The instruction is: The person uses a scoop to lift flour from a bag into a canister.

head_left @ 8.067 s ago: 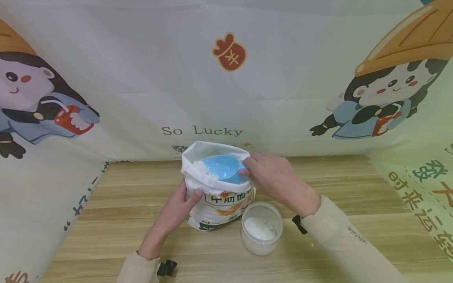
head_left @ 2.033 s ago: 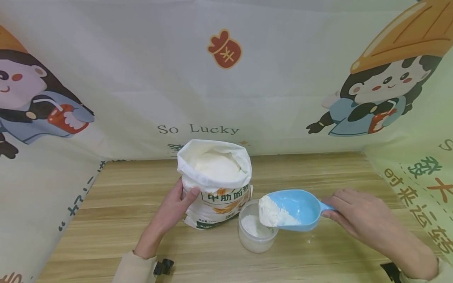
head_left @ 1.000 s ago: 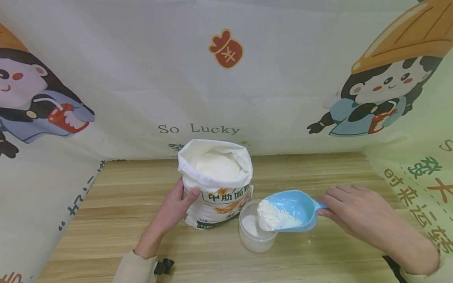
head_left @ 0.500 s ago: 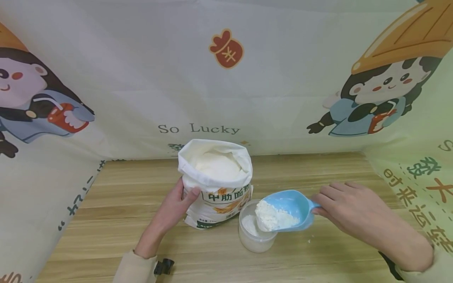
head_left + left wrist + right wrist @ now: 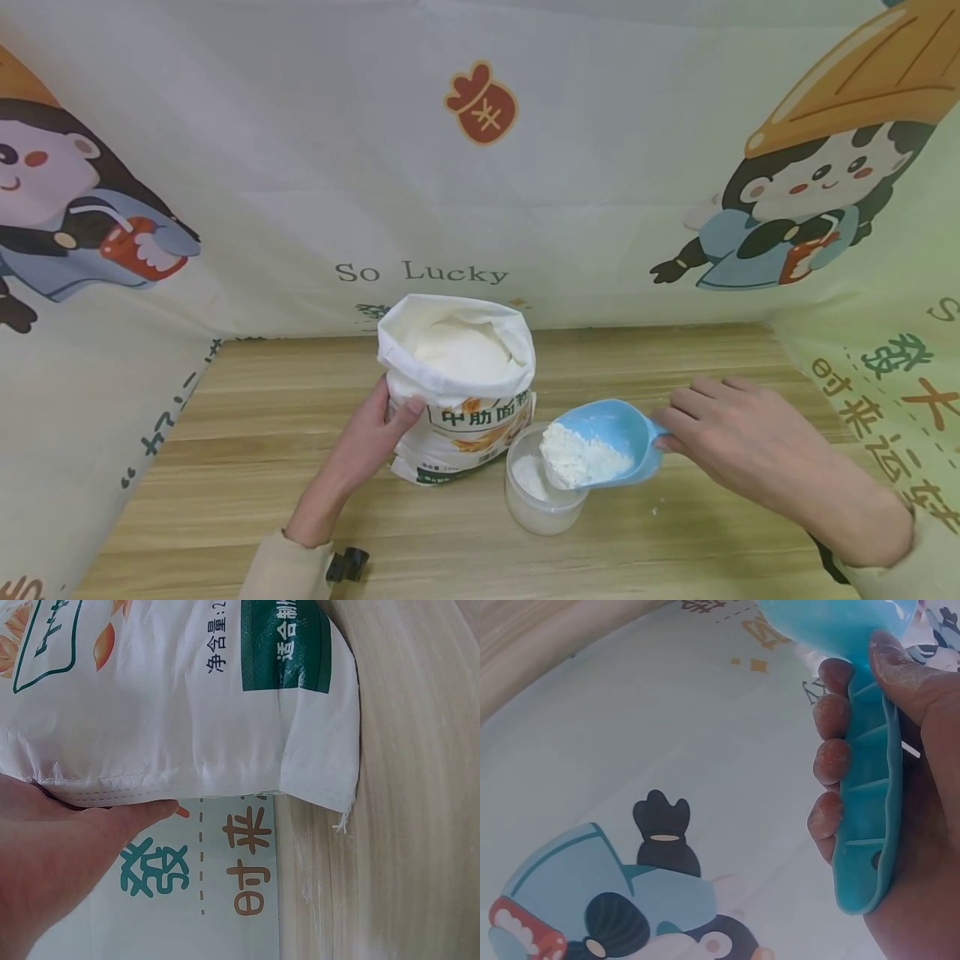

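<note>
The right hand [image 5: 738,437] grips the blue scoop [image 5: 600,442], heaped with flour, tilted over the clear tub [image 5: 542,500]; just left of the tub, the left hand [image 5: 367,442] clasps the flour bag [image 5: 459,392].

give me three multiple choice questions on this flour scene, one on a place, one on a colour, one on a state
1. Where is the scoop's front edge?
A. Deep inside the flour bag
B. Over the round container
C. Flat on the table

2. What colour is the scoop?
A. Red
B. Green
C. Light blue

3. In what state is the flour bag?
A. Open at the top, rim rolled down
B. Sealed shut
C. Lying on its side

Answers:
1 B: the scoop, held by the right hand, tips its flour end over the container.
2 C: its bowl and handle show light blue.
3 A: the flour bag stands upright with flour showing, and the left hand grips its side.
</note>
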A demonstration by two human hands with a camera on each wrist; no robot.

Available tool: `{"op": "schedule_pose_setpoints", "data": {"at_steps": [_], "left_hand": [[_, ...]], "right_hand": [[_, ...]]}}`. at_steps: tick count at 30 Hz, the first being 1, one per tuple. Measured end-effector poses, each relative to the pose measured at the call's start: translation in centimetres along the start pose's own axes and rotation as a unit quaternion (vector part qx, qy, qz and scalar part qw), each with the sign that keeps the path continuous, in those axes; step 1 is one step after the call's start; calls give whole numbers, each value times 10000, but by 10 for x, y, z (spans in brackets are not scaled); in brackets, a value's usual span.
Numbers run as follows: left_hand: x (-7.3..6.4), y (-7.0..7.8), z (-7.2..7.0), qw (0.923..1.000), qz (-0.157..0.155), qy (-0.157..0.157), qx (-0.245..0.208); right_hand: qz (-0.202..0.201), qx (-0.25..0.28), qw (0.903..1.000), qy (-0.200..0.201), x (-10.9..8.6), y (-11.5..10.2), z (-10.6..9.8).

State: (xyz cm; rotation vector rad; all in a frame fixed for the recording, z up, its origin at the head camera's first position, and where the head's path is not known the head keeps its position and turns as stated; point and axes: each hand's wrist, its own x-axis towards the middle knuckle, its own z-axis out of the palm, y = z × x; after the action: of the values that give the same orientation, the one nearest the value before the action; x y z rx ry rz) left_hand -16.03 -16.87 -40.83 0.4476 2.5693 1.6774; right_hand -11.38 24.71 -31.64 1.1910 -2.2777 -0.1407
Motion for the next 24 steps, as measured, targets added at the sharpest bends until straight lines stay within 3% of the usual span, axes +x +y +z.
{"op": "schedule_pose_setpoints", "data": {"at_steps": [24], "left_hand": [[0, 0, 0, 10000, -10, 23, 9]], "right_hand": [[-385, -340, 9985, -180, 20, -5, -11]]}}
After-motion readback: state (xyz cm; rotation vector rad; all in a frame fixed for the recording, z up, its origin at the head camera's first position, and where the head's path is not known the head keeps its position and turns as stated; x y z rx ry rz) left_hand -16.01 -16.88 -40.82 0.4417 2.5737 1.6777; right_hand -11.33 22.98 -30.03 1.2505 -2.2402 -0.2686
